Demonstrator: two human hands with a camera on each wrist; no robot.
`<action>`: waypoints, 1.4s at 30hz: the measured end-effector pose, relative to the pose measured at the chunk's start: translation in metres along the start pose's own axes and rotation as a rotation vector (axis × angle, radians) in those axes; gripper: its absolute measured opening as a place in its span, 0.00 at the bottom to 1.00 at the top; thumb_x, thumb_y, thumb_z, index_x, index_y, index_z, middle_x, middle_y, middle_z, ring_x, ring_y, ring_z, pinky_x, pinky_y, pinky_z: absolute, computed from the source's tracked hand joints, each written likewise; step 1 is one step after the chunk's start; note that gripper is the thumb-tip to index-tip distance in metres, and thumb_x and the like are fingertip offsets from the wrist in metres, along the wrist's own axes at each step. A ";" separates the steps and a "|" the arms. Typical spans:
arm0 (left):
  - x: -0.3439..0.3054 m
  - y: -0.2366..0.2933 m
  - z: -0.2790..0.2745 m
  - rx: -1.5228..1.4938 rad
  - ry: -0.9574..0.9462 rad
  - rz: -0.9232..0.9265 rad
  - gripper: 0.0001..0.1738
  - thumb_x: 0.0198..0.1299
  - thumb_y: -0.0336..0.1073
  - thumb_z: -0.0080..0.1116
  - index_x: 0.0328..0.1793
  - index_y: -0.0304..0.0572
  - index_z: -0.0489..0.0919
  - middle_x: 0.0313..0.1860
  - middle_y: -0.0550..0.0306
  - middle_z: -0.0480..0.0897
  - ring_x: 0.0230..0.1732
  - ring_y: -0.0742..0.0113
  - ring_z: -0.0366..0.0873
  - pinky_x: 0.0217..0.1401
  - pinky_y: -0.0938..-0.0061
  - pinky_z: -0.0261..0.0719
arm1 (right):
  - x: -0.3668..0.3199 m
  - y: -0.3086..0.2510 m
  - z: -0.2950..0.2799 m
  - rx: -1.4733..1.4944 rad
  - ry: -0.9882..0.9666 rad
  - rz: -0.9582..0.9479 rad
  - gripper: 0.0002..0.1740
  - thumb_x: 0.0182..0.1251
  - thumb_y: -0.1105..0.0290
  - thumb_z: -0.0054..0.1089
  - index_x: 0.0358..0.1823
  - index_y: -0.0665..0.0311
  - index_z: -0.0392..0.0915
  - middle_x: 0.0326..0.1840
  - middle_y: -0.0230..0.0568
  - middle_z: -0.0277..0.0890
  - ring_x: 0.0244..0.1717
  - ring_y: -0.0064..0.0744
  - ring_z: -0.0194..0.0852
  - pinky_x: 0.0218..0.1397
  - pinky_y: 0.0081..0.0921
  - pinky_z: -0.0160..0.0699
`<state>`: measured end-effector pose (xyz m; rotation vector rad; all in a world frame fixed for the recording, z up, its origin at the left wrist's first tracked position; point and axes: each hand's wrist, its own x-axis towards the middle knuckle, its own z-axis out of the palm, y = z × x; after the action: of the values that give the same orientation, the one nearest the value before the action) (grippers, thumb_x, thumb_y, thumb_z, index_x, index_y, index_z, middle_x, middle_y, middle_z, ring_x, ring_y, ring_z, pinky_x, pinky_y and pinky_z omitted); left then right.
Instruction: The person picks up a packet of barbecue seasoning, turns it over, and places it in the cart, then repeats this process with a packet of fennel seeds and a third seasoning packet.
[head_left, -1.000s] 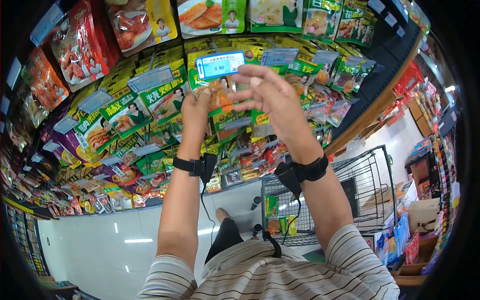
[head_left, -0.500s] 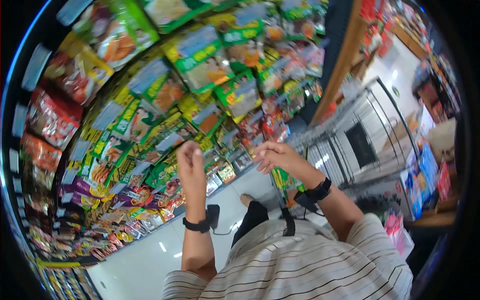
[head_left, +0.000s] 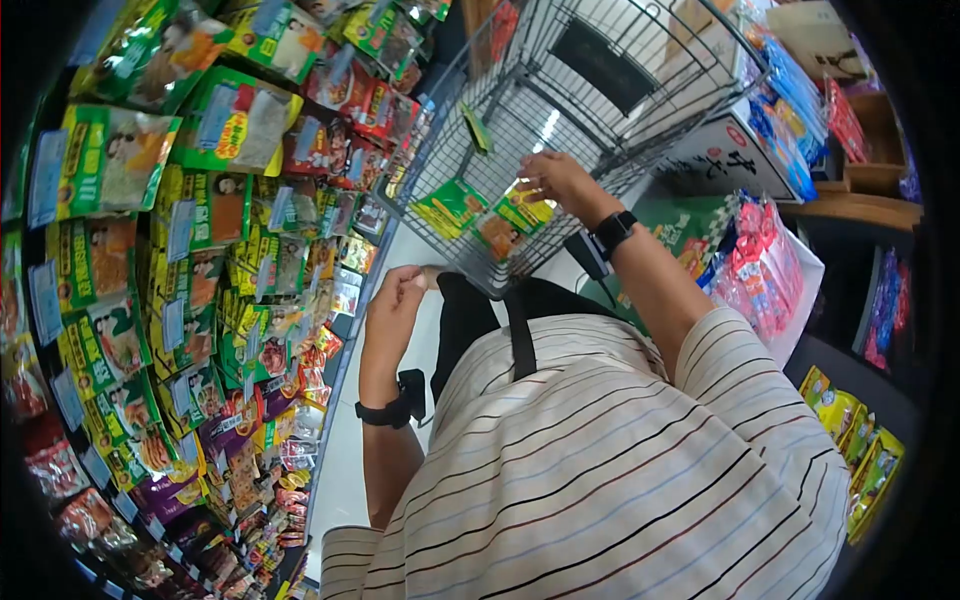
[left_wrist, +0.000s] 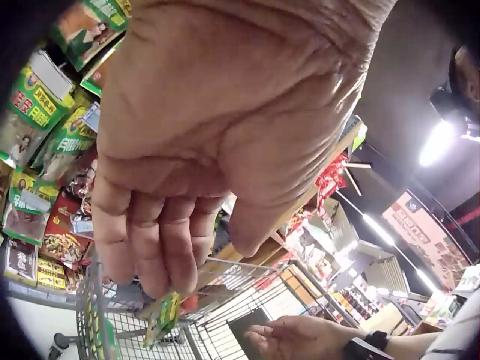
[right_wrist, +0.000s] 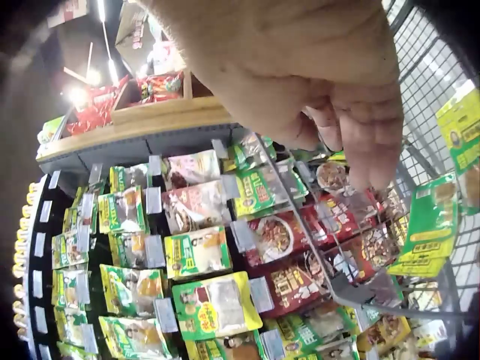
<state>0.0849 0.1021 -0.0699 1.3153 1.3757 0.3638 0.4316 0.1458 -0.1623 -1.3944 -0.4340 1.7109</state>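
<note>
Right hand [head_left: 562, 184] moved over the cart [head_left: 605, 65]; packets [head_left: 455, 208] inside have blurred lettering.

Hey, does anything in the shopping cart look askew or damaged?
One green packet looks slightly askew: it appears tilted on edge by the side of the cart, apart from the other packets. I see no spill or damage.

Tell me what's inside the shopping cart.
Green and yellow packets lie at the near end of the shopping cart, with another packet farther in. The right hand covers part; what's beneath it can't be seen.
</note>
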 end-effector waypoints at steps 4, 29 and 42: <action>0.011 0.005 0.018 0.017 -0.097 -0.045 0.22 0.73 0.43 0.55 0.63 0.33 0.76 0.47 0.56 0.85 0.50 0.71 0.80 0.56 0.75 0.75 | 0.018 0.001 -0.021 0.041 0.090 0.008 0.19 0.69 0.66 0.57 0.55 0.73 0.71 0.49 0.49 0.74 0.49 0.42 0.82 0.48 0.38 0.89; 0.044 -0.027 0.002 -0.025 -0.148 -0.302 0.21 0.72 0.42 0.59 0.62 0.36 0.78 0.48 0.50 0.85 0.51 0.65 0.81 0.58 0.72 0.77 | 0.185 0.183 -0.110 -1.203 0.132 0.555 0.31 0.65 0.52 0.51 0.59 0.71 0.80 0.62 0.56 0.79 0.64 0.54 0.78 0.59 0.42 0.78; 0.045 -0.026 -0.003 -0.060 -0.140 -0.327 0.22 0.70 0.43 0.56 0.63 0.34 0.77 0.47 0.56 0.84 0.51 0.70 0.79 0.57 0.73 0.74 | 0.151 0.146 -0.068 -1.234 0.091 0.527 0.26 0.62 0.54 0.60 0.51 0.71 0.84 0.50 0.54 0.85 0.49 0.47 0.87 0.48 0.40 0.85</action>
<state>0.0822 0.1321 -0.1124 1.0243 1.4209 0.0884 0.4361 0.1654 -0.3819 -2.6151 -1.2936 1.7973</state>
